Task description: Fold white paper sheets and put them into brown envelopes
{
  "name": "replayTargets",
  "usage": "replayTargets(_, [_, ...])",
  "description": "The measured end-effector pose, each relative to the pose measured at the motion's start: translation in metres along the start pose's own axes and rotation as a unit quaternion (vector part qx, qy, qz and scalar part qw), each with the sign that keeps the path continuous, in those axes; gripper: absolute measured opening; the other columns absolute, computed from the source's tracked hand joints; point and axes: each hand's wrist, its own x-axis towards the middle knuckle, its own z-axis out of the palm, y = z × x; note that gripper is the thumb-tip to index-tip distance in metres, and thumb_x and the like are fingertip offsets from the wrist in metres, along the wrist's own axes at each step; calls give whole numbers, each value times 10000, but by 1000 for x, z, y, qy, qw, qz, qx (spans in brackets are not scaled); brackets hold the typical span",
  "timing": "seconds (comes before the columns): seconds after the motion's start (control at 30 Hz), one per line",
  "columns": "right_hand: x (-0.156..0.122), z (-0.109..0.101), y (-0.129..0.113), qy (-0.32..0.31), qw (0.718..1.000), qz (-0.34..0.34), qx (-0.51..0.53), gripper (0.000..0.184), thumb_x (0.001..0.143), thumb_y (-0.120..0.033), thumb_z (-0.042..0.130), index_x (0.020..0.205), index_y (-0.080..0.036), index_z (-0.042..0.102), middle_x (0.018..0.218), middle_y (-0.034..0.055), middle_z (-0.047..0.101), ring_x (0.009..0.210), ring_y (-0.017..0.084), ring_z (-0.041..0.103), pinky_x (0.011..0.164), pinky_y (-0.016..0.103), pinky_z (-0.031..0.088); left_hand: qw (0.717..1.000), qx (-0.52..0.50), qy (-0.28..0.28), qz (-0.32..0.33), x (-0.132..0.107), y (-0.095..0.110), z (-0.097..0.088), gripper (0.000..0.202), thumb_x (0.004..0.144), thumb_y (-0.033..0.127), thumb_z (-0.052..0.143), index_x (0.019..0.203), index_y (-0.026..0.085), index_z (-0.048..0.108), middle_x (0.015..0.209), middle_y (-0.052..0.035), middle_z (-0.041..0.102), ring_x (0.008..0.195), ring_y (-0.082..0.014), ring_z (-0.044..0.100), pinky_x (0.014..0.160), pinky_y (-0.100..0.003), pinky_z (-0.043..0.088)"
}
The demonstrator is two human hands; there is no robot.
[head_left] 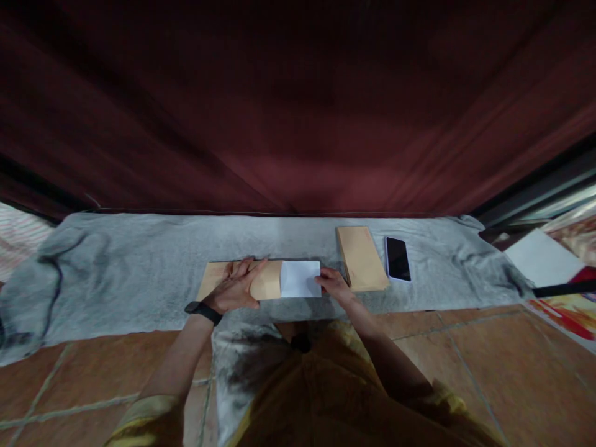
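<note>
A brown paper envelope lies flat on the grey cloth, lengthwise from left to right. Out of its right end sticks a sheet of white paper; how far it reaches inside is hidden. My left hand, with a dark band on the wrist, rests spread on the envelope. The fingers of my right hand pinch the right edge of the white paper. Just beyond that hand sits a stack of brown envelopes, slightly fanned along its edges.
A phone with a dark screen lies right of the stack. The grey cloth covers a long narrow surface, with a dark red curtain behind it. Tiled floor shows in front. Papers and a colourful print are at far right.
</note>
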Motion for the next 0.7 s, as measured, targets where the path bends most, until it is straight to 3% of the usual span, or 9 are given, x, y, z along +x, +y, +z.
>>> replayTargets(0.23, [4,-4,-5,-10,1000,-16,-21,76,710,-208,581,663,-179,634,572,-44,553,514,96,486,447,181,362,1000,-10,-4,-2,1,0,-1,1233,564,428,810,1592,280,145,1615,-186,246,1525,-379,164,1206,-578,108])
replayTargets(0.5, [3,19,-1,-7,1000,-4,0,79,750,-200,593,716,-202,664,564,-56,572,489,91,509,435,166,407,1000,-10,-9,8,3,-3,7,1232,565,456,794,1592,280,138,1616,-188,228,1527,-382,152,1205,-582,100])
replayTargets(0.7, [0,16,2,7,1000,17,18,64,794,-215,593,778,-201,653,567,-59,580,493,101,564,469,188,489,1000,-15,-10,15,2,-5,9,1236,568,443,791,1593,286,119,1625,-178,210,1536,-363,135,1215,-561,110])
